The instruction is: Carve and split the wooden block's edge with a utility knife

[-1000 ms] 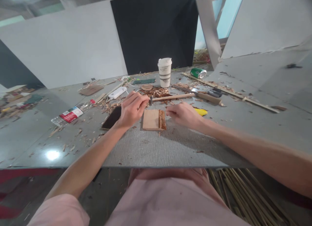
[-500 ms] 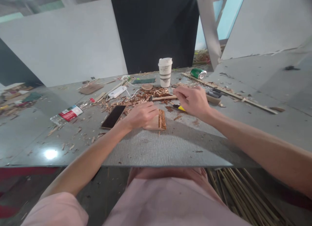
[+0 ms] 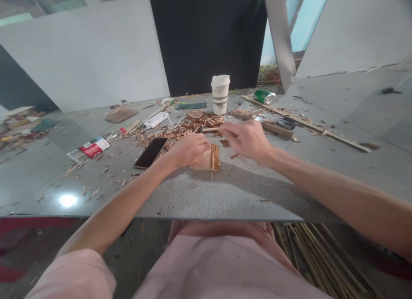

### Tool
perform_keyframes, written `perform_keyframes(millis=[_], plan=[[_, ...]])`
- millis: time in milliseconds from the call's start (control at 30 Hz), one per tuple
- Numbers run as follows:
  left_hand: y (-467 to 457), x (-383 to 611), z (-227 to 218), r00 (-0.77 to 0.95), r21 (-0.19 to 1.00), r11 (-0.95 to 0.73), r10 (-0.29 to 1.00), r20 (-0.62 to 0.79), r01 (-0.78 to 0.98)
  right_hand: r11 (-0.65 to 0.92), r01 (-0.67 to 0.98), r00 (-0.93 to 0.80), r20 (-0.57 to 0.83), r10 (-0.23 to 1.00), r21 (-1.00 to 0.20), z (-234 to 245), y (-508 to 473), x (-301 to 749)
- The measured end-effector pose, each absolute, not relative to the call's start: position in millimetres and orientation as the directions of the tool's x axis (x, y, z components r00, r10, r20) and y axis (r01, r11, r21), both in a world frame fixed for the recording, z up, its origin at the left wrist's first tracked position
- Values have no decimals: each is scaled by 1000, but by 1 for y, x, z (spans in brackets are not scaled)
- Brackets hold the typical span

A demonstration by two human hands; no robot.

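Observation:
My left hand (image 3: 189,148) bends its fingers over a small pale wood block (image 3: 216,158), pressing it against the grey table; the block's right edge is rough and brown. Just beyond these fingers, a wooden stick with a dark end, like a small hammer (image 3: 210,129), lies across the wood chips. My right hand (image 3: 246,138) hovers to the right with curled fingers, its fingertips over the far end of the stick. Whether they grip it is hidden.
A white paper cup (image 3: 220,95) stands behind the chips (image 3: 186,126). To the left lie a phone (image 3: 151,153), a white power strip (image 3: 156,120) and a plastic bottle (image 3: 93,148). A green can (image 3: 264,96) and a long wood strip (image 3: 331,133) are at right.
My right hand has moved left and down, covering the stick's end and the yellow-and-black tool that showed beneath it. My left hand stays on the block.

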State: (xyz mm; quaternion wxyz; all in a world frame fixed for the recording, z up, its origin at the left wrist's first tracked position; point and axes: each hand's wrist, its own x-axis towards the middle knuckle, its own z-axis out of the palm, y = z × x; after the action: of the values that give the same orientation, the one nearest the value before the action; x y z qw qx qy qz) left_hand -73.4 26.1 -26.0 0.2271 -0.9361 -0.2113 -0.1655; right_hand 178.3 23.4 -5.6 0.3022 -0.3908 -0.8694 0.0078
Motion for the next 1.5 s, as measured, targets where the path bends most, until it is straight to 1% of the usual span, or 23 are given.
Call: perform_keyframes(millis=[67, 100, 200, 300, 367, 433, 500, 567, 633, 700, 733, 800, 867, 933, 967, 1033, 1133, 1200, 1233, 1367, 1400, 1433, 1500], plan=[[16, -64, -23, 858, -351, -832, 256, 444, 430, 574, 814, -455, 520, 723, -86, -9, 42, 189], [12, -60, -20, 829, -316, -841, 243, 503, 438, 556, 831, -495, 473, 729, 13, -13, 48, 193], [10, -64, -13, 641, -165, -824, 278, 716, 542, 713, 688, -719, 259, 645, 133, -25, 43, 191], [22, -81, -13, 585, -156, -757, 338, 737, 634, 877, 458, -884, 181, 431, 144, -27, 15, 176], [28, -89, -17, 696, -253, -747, 363, 619, 615, 895, 427, -871, 323, 370, 126, -21, 4, 169], [27, -88, -21, 805, -334, -779, 341, 485, 531, 843, 535, -737, 516, 436, 52, -14, 8, 169], [21, -79, -23, 860, -344, -830, 278, 428, 439, 705, 708, -544, 605, 581, -41, -9, 23, 176], [15, -68, -22, 832, -268, -872, 236, 501, 409, 572, 820, -481, 530, 699, -10, -10, 37, 184], [13, -63, -19, 699, -124, -877, 277, 659, 465, 603, 791, -599, 335, 727, 103, -14, 38, 187], [17, -65, -18, 556, -39, -833, 333, 762, 552, 783, 605, -795, 159, 585, 145, -18, 26, 185], [21, -68, -19, 536, -55, -805, 341, 772, 591, 861, 491, -869, 140, 474, 134, -18, 18, 183], [25, -73, -22, 629, -193, -766, 326, 706, 614, 911, 401, -892, 270, 363, 99, -15, 6, 181], [23, -73, -25, 765, -350, -757, 290, 575, 551, 855, 517, -751, 494, 439, 26, -10, 7, 182], [14, -66, -25, 834, -418, -776, 239, 497, 472, 727, 682, -547, 609, 575, -74, -7, 20, 187], [10, -62, -24, 833, -408, -791, 218, 509, 456, 663, 743, -489, 599, 634, -95, -8, 27, 189], [4, -57, -21, 754, -316, -816, 206, 623, 484, 616, 787, -527, 475, 705, -40, -13, 33, 190], [15, -68, -19, 563, -146, -782, 293, 773, 606, 763, 643, -755, 226, 615, 70, -20, 18, 181], [27, -81, -23, 590, -188, -734, 337, 733, 653, 838, 541, -833, 186, 521, 75, -16, 4, 174], [32, -86, -25, 636, -239, -715, 354, 686, 657, 834, 547, -822, 231, 521, 68, -12, 0, 172], [25, -81, -30, 828, -424, -759, 260, 497, 494, 614, 789, -509, 551, 661, -8, 3, 14, 178], [19, -74, -29, 842, -440, -776, 209, 498, 453, 553, 833, -468, 546, 695, 11, 3, 21, 181], [15, -68, -27, 822, -422, -788, 178, 541, 449, 539, 840, -501, 473, 725, 63, 1, 25, 183], [11, -60, -23, 731, -325, -790, 215, 647, 520, 687, 709, -704, 220, 676, 160, -6, 26, 183]])
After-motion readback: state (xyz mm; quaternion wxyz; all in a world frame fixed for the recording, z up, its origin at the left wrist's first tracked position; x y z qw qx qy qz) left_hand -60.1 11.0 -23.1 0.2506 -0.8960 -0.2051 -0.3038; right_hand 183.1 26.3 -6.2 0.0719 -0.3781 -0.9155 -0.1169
